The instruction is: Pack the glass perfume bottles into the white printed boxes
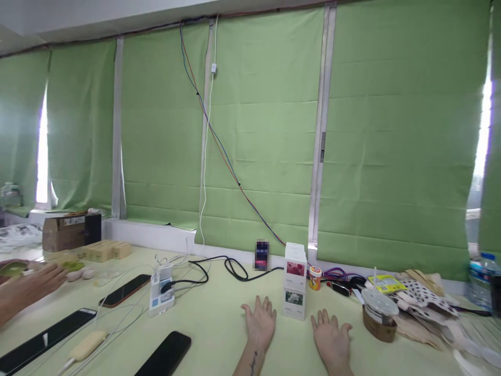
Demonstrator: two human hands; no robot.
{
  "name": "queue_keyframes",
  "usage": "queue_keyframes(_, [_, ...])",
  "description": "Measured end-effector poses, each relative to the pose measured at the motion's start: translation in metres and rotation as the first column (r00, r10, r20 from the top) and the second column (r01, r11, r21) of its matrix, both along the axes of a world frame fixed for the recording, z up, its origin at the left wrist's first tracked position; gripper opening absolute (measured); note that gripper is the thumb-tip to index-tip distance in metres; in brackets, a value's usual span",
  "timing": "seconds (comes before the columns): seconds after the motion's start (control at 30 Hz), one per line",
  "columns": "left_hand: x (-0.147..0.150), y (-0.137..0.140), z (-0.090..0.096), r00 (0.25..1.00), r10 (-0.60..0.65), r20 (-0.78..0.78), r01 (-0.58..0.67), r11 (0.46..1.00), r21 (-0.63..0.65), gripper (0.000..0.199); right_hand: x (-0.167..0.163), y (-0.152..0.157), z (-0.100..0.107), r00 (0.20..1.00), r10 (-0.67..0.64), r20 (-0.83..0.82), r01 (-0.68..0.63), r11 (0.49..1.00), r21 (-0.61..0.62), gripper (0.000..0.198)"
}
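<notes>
My left hand (261, 322) rests on the pale table with its fingers spread, thumb out to the left, palm apparently up. To the right, my right hand (332, 337) lies the same way, fingers apart and thumb pointing right. Neither holds anything. Just beyond them, roughly between the two, stands an upright stack of white boxes (294, 310) with red and white flower pictures. A small orange and yellow tub (315, 278) sits behind the stack, to its right. Left of my left hand lies a black phone (164, 355).
A power strip (161, 295) with plugs and cables stands left of centre, near more phones (125, 290). At the far left, another person's hand (43, 279) reaches over the table. To the right are a lidded plastic cup (379, 301), brown tape (379, 326) and a water bottle (481, 282).
</notes>
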State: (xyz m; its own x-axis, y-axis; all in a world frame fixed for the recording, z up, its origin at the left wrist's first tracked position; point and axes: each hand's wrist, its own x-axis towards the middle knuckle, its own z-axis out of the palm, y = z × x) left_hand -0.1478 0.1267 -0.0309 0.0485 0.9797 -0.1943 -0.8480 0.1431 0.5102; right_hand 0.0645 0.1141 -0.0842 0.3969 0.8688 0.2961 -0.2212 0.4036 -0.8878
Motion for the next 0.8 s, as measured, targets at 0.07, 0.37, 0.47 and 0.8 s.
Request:
queue_keyframes(0.07, [-0.009,-0.003,0.002,0.998,0.014,0.053,-0.013,1.000,-0.013,0.092,0.001,-0.006,0.000,0.991,0.041,-0.126,-0.043,0.999,-0.014,0.059])
queue_keyframes(0.37, [-0.019,-0.017,0.005,0.990,0.039,0.136,-0.038,0.999,-0.016,0.091,-0.003,-0.023,0.006,0.897,0.076,-0.436,-0.159,0.975,-0.158,0.079])
queue_keyframes(0.47, [-0.020,-0.018,0.005,0.992,0.043,0.120,-0.044,0.999,0.001,0.087,-0.006,-0.021,0.010,0.917,0.042,-0.397,-0.128,0.973,-0.193,0.081])
queue_keyframes(0.8, [0.005,-0.013,-0.016,0.910,0.148,-0.387,-0.082,0.980,0.181,0.069,-0.014,-0.001,-0.001,0.994,-0.104,-0.028,0.096,0.972,-0.215,0.080])
